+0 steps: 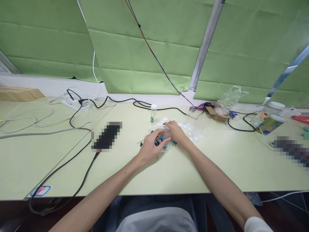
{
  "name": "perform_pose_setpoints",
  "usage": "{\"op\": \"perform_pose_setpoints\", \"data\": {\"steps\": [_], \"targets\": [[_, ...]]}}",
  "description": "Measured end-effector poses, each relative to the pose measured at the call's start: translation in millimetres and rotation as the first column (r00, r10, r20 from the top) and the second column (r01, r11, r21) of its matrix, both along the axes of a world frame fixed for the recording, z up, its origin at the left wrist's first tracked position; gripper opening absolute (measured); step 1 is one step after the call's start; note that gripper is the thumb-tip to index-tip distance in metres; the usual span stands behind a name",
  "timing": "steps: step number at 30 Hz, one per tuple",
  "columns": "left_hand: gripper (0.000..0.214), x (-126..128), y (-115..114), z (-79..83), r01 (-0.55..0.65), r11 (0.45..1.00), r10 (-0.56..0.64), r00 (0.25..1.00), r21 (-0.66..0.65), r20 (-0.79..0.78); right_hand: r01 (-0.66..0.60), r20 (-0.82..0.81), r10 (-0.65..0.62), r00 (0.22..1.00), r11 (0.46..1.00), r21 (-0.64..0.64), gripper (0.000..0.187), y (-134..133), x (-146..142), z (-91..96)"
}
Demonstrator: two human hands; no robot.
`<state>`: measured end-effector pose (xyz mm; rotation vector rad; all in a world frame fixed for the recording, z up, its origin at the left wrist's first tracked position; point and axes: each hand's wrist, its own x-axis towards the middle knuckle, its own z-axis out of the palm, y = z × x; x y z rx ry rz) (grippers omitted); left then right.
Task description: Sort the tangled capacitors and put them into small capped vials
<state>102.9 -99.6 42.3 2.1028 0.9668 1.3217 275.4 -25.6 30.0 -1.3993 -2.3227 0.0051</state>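
Note:
My left hand [152, 142] curls round a small clear plastic tube [166, 134] with bluish parts inside near its base. At the tube's upper end is my right hand [177, 131], fingers bent and closed; whatever they pinch is hidden. Blue leaded electronic parts [174, 143] lie on the table under and beside both hands. Just beyond them stands another clear tube [152, 118], white-capped, with a green part inside. To the right of my right hand are scattered whitish translucent round caps [191, 132].
A black cable [84, 180] loops over the table's left side to a blurred dark object [107, 137]. Behind it lies a power strip [76, 104]. At back right are an open cardboard box [217, 115] with a plastic bag and a clear jar [271, 111].

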Motion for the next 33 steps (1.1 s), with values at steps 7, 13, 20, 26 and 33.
{"op": "perform_pose_setpoints", "data": {"steps": [7, 13, 20, 26, 33], "targets": [[0.027, -4, 3, 1.4, -0.073, 0.997, 0.073, 0.996, -0.002, -0.05, -0.093, -0.285, 0.154, 0.946, 0.972, 0.217, 0.034, -12, 13, 8.8], [0.028, -2, 1, 0.2, -0.071, 0.997, 0.068, 0.994, -0.026, -0.091, -0.109, -0.524, 0.227, 0.821, 0.963, 0.245, 0.028, -27, 15, 15.9], [0.045, -1, -3, -0.9, -0.017, 0.999, 0.007, 0.983, -0.051, -0.186, -0.119, -0.524, 0.241, 0.817, 0.959, 0.256, 0.027, -25, 11, 6.9], [0.052, 1, -4, -2.4, 0.062, 0.983, -0.105, 0.961, -0.173, -0.254, -0.085, -0.528, 0.208, 0.823, 0.965, 0.247, 0.026, -25, 11, 8.1], [0.049, 1, -4, -0.4, 0.076, 0.979, -0.105, 0.984, -0.188, -0.147, -0.08, -0.529, 0.205, 0.824, 0.965, 0.25, 0.026, -26, 11, 9.2]]}}
